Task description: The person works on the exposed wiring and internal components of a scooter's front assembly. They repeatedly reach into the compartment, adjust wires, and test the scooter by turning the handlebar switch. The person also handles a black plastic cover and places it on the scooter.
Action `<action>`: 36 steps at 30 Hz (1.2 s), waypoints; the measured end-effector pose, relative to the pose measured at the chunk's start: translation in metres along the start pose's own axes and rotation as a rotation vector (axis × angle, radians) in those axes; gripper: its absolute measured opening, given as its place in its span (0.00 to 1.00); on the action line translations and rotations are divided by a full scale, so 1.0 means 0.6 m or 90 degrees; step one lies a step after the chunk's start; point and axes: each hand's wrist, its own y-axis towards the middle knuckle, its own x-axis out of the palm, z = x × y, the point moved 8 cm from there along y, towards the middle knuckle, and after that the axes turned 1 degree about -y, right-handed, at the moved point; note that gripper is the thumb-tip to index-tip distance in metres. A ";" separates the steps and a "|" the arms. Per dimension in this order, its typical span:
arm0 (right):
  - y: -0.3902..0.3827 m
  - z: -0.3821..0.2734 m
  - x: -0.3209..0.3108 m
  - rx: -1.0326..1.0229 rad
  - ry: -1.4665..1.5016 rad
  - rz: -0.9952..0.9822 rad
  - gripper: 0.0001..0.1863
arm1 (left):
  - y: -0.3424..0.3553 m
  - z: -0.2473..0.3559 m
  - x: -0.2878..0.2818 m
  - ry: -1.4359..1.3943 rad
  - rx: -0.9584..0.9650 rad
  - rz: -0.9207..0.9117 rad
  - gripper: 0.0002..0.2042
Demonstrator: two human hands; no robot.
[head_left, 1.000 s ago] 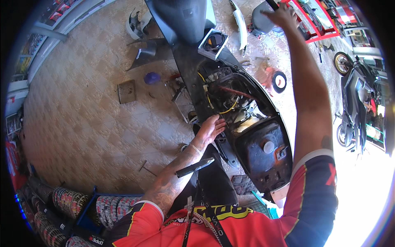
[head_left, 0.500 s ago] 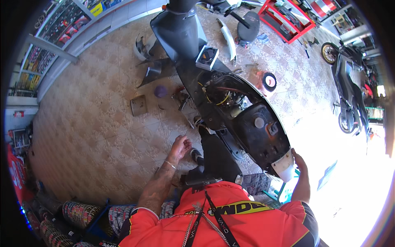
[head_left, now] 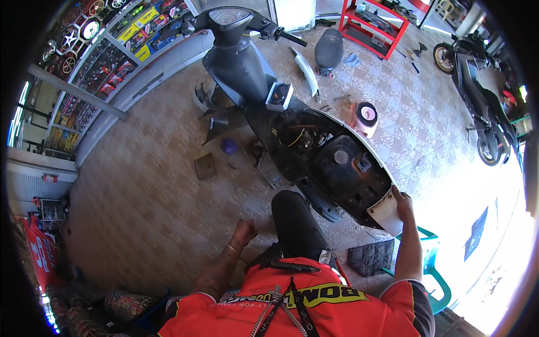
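Note:
A partly stripped scooter (head_left: 241,73) stands before me, its seat off and the dark under-seat bin (head_left: 351,168) and engine bay exposed. At its back end, my right hand (head_left: 402,205) grips the edge of the white tail panel (head_left: 387,216), thumb on top; the rest of its fingers are partly hidden. My left hand (head_left: 245,231) hangs free over the floor, left of my knee, its fingers curled in with nothing visible in them. On the footboard rests a small white box (head_left: 279,96) with a dark thing inside.
Loose on the tiles lie a scooter seat (head_left: 329,49), a white side panel (head_left: 305,72), a square tray (head_left: 205,167) and a purple-blue thing (head_left: 229,146). Beyond stand a red tool cart (head_left: 375,31) and another motorcycle (head_left: 477,90). A green stool (head_left: 435,269) is near my right elbow.
My view has shifted, showing more of the shop's far side. My left hand has drawn nearer my body and its fingers have curled in. My right hand stays at the tail panel.

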 end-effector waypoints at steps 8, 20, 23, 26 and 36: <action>0.048 0.037 0.012 -0.257 -0.374 0.021 0.30 | 0.023 -0.050 0.009 0.098 -0.040 -0.053 0.27; 0.066 -0.052 0.011 -0.236 -0.169 0.000 0.37 | -0.054 -0.119 0.087 0.224 -0.005 0.111 0.52; 0.045 -0.061 0.003 -0.243 -0.152 0.035 0.34 | -0.046 -0.142 0.156 0.239 -0.002 0.081 0.51; 0.038 -0.060 -0.002 -0.223 -0.146 0.047 0.32 | -0.027 -0.153 0.230 0.251 0.008 0.027 0.51; 0.002 -0.052 0.031 -0.210 -0.140 0.054 0.33 | 0.039 -0.124 0.370 0.237 0.052 -0.090 0.50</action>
